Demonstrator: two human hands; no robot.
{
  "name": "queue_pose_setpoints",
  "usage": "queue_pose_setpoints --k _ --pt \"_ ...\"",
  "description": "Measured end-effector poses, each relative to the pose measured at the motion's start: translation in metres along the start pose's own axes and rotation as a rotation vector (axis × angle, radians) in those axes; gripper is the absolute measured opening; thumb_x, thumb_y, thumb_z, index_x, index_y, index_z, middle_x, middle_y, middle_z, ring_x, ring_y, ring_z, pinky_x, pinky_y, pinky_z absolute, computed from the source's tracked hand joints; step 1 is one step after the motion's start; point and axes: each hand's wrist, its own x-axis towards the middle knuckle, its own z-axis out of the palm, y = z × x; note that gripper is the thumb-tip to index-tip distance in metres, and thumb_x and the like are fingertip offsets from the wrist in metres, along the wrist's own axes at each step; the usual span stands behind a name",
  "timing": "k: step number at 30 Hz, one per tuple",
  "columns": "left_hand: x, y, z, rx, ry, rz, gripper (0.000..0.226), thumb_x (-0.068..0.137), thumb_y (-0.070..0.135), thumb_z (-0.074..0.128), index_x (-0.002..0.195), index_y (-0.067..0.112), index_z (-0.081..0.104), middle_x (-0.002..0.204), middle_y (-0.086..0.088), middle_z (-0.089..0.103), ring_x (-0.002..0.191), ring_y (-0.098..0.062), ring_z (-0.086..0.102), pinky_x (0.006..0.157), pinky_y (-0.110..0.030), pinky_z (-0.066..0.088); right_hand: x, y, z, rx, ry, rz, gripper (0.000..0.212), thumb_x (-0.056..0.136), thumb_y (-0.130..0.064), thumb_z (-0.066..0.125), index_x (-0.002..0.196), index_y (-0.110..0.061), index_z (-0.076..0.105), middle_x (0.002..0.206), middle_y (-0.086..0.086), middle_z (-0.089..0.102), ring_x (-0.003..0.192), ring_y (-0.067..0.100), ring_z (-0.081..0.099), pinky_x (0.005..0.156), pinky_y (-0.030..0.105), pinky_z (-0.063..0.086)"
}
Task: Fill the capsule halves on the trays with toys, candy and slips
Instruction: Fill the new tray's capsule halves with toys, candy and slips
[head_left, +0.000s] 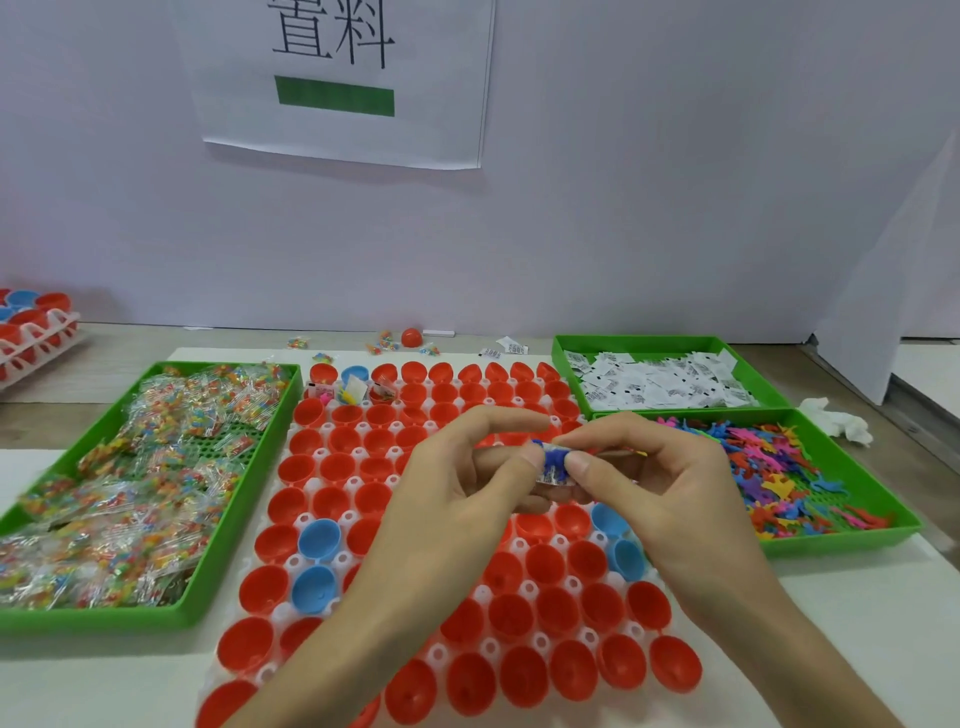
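A white tray (311, 488) in front of me holds rows of red and a few blue open capsule halves (317, 540). Three halves at its far left corner (353, 389) hold items. Both hands meet above the tray's middle. My left hand (457, 499) and my right hand (639, 483) pinch a small bundle together: a blue toy (555, 458) with a white slip (556, 475) under it. A thin stick-like piece shows behind my right fingers.
A green bin (244, 519) of clear candy packets sits on the left. On the right, one green bin (566, 348) holds white slips, another (883, 530) holds coloured toys. Loose packets and a closed red capsule (410, 338) lie by the wall. More capsule trays (36, 332) stand far left.
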Motion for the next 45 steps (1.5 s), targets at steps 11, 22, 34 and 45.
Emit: queue_pose_setpoints --k 11,22,34,45 --pt "0.003 0.001 -0.009 -0.170 0.119 -0.047 0.014 0.086 -0.001 0.072 0.081 0.012 0.078 0.086 -0.010 0.078 0.079 -0.024 0.077 0.071 -0.022 0.059 0.001 -0.008 0.012 0.018 -0.014 -0.089 0.010 0.076 -0.029 0.075 0.086 -0.030 0.077 0.087 0.000 0.075 0.081 0.012 0.072 0.074 0.021 0.056" --pt "0.029 0.023 -0.091 0.101 0.328 -0.024 0.019 0.083 0.002 0.076 0.087 0.020 0.079 0.084 0.000 0.078 0.078 -0.010 0.073 0.065 -0.015 0.055 0.092 -0.026 0.071 -0.184 -0.177 -0.102 0.016 0.082 -0.009 0.078 0.079 -0.024 0.077 0.078 -0.002 0.076 0.075 0.012 0.072 0.070 0.019 0.055" --pt "0.017 0.052 -0.201 0.148 0.622 -0.017 0.014 0.096 0.012 0.061 0.100 0.022 0.071 0.110 -0.006 0.074 0.100 -0.020 0.070 0.086 -0.033 0.054 0.163 0.042 0.113 -0.764 -0.252 0.035 0.033 0.076 -0.016 0.079 0.054 -0.037 0.065 0.054 -0.021 0.060 0.058 -0.004 0.057 0.055 0.019 0.038" --pt "0.010 0.050 -0.230 0.268 0.615 -0.081 0.014 0.098 0.016 0.060 0.097 0.025 0.071 0.098 0.001 0.075 0.087 -0.015 0.070 0.076 -0.029 0.051 0.173 0.035 0.130 -0.886 -0.342 0.136 0.015 0.078 -0.006 0.070 0.076 -0.017 0.080 0.070 -0.015 0.066 0.073 0.003 0.062 0.054 0.020 0.043"
